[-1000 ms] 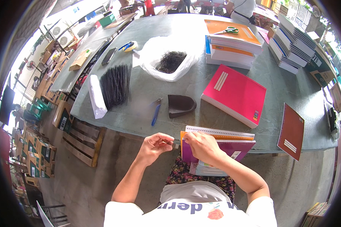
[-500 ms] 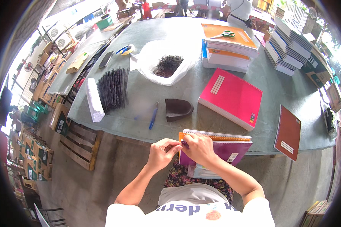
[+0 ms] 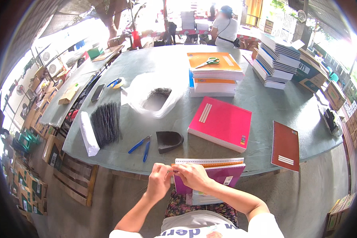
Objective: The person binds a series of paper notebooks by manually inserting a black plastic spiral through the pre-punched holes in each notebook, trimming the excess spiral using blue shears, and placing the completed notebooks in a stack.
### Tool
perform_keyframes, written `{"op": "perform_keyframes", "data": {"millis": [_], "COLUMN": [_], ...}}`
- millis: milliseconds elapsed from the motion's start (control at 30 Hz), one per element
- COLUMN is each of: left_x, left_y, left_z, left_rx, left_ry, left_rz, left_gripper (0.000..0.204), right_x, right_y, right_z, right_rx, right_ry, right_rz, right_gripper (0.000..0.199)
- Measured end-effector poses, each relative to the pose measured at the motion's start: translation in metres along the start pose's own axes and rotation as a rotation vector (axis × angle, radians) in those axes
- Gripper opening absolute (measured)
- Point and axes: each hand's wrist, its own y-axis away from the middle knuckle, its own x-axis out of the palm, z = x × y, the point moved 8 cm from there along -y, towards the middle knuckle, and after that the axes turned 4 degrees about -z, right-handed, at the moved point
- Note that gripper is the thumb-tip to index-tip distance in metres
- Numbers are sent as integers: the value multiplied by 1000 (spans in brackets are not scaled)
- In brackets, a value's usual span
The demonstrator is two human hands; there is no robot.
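Observation:
My left hand [image 3: 159, 181] is closed at the top left corner of the notebooks, its fingertips close to those of my right hand. A thin dark binding coil [image 3: 141, 192] trails beside the left wrist, blurred, and seems to run up into that fist. My right hand [image 3: 192, 177] grips the upper left edge of a purple notebook [image 3: 228, 171], fingers bent over it. Behind this stands an orange notebook [image 3: 226, 163] with a row of punched holes along the white sheets' top edge. A pale blue-white cover [image 3: 204, 199] shows below the purple one, near my lap.
On the grey-green table [image 3: 107, 156] lie blue-handled pliers [image 3: 141, 147], a dark curved block [image 3: 169, 141], black coils [image 3: 106, 123], a white bag [image 3: 137, 99], and a pink notebook stack [image 3: 222, 121]. Scissors [image 3: 208, 62] top another pile. A brown notebook [image 3: 285, 146] overhangs the front edge.
The view has tilted up, so the table sits lower in the picture. My left hand has turned from an open-sided pinch into a tighter fist, and a dark coil now shows beside its wrist.

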Motion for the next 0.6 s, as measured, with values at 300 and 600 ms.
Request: {"op": "perform_keyframes", "data": {"millis": [300, 600], "left_x": [-12, -7], "left_y": [-7, -33], "left_z": [27, 52], "left_rx": [-62, -214], "left_ry": [109, 322], "left_rz": [319, 261], "left_gripper": [13, 20], "right_x": [3, 9], "right_y": [-5, -2], "right_z": [-2, -7], "right_rx": [97, 95], "right_ry": [33, 88], "right_rz": [25, 121], "right_gripper": [28, 23]}}
